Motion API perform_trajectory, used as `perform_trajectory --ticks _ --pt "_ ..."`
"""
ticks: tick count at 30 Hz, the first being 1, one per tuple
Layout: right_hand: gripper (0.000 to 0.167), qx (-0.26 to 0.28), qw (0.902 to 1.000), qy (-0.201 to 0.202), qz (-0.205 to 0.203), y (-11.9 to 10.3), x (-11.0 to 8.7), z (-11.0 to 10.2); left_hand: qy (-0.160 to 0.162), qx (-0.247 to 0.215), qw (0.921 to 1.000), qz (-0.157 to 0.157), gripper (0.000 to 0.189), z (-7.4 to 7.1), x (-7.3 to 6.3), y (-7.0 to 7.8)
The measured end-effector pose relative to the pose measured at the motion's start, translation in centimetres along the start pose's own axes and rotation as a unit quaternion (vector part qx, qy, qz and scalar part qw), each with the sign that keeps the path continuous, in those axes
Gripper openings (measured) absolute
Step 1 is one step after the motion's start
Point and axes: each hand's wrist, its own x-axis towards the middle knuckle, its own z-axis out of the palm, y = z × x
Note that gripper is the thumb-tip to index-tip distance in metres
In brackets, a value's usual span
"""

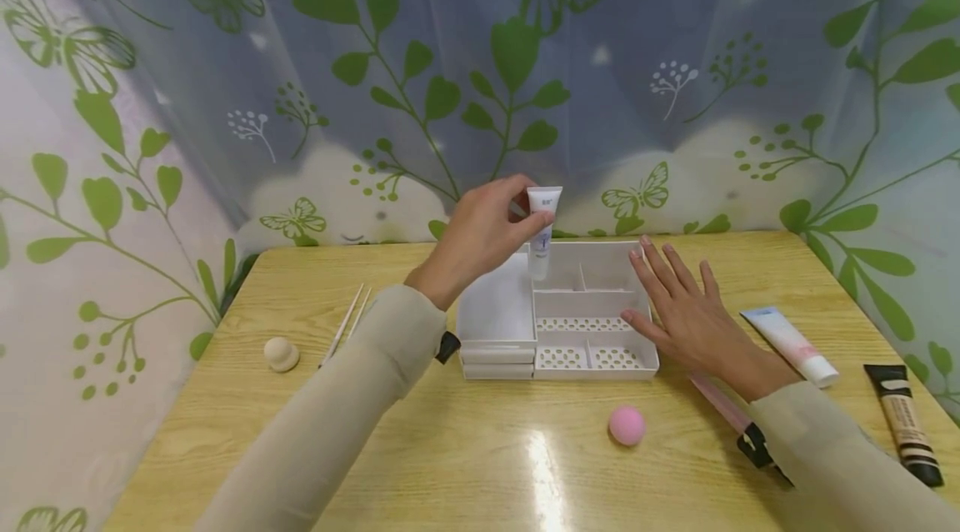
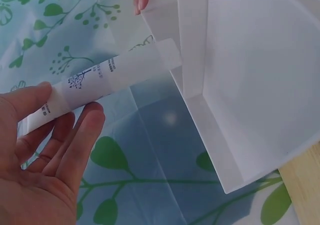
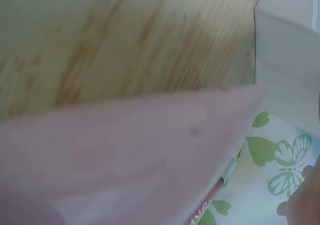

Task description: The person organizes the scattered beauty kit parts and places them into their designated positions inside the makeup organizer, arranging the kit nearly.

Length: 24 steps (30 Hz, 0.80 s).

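Note:
My left hand (image 1: 487, 228) pinches a small white tube (image 1: 542, 253) between thumb and fingers near its flat end. The tube stands nearly upright, cap downward, at the back compartments of a white desk organizer (image 1: 497, 298). In the left wrist view, the cap end of the white tube (image 2: 112, 77) is beside the organizer's wall (image 2: 192, 35). My right hand (image 1: 686, 319) lies with straight, spread fingers at the organizer's right side, fingertips by the back right corner. In the right wrist view a pink surface (image 3: 125, 155) covers much of the picture.
Right of the organizer lie a white-and-pink tube (image 1: 791, 344) and a black-and-beige tube (image 1: 903, 424). In front sits a pink ball-shaped sponge (image 1: 627, 426). On the left are a beige sponge (image 1: 281, 354) and thin white sticks (image 1: 347, 323). A leaf-patterned curtain (image 1: 450, 57) hangs behind the table.

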Motion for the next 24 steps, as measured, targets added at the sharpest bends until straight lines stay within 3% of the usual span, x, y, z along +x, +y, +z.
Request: perform_trajectory --ticks 10,24 --pt "0.09 0.003 1.0 -0.005 0.002 0.1 -0.1 -0.1 -0.02 0.014 0.9996 -0.011 0.026 1.0 0.9 -0.2" --pt "0.09 0.003 1.0 -0.002 -0.001 0.1 0.0 -0.1 -0.078 0.088 0.9919 -0.048 0.029 2.3 1.4 -0.7"
